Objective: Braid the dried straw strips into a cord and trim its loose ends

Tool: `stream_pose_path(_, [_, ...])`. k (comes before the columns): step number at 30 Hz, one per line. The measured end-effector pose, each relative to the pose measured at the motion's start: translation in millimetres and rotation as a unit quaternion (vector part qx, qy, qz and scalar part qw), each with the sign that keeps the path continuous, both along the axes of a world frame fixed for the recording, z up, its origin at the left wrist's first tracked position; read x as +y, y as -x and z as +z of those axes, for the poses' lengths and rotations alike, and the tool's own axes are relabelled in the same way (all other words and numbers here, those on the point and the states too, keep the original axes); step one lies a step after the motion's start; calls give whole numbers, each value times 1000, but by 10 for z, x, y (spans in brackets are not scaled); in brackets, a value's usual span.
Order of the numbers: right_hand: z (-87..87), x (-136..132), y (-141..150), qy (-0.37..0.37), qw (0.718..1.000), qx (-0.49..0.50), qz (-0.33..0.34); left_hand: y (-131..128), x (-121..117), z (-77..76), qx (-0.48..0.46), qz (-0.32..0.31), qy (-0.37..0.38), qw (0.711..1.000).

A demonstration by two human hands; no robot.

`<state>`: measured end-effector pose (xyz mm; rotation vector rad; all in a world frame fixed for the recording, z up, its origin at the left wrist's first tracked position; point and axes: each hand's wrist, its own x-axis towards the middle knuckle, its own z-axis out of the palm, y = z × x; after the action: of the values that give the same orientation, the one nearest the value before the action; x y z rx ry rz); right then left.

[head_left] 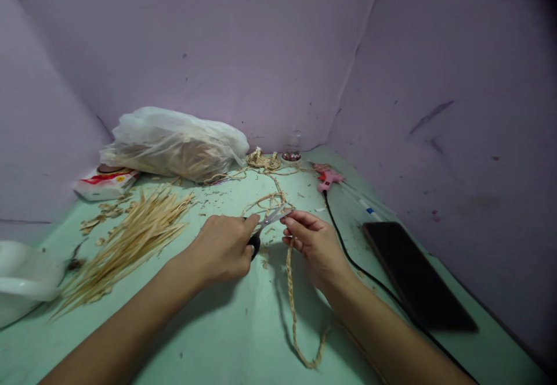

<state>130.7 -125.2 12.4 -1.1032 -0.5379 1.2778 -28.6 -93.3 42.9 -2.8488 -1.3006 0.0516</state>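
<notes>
My left hand [228,245] is closed round the black handles of a pair of scissors [270,219]. The blades point right, with their tips right by the fingers of my right hand [311,240]. That hand pinches a braided straw cord [290,292], which hangs down from the fingers and curves up again near the right forearm. Whether the blades touch the cord is too small to tell. Beyond the hands, thin loops of straw cord [261,200] lie on the table and run back toward a coiled braided piece [263,161].
On the left are loose dry straw strips [139,234], a white container [26,283] and a red-and-white box [107,184]. A plastic bag [174,144] rests against the wall. At right lie a pink glue gun [329,179], its black cable [343,245] and a dark phone-like slab [413,274].
</notes>
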Motion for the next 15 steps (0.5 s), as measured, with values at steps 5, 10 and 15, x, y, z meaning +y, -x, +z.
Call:
stream_pose_path(5, [13,-7,2,6,1000,26,-3,12,13,1,-38,1,35,999])
stream_pose_path(10, [24,-1,4,6,1000,28,-4,30,38,-21,-94,-11,72,993])
stream_pose_path(15, [25,-9,2,13,1000,28,-4,22,117,-49,-289,23,150,945])
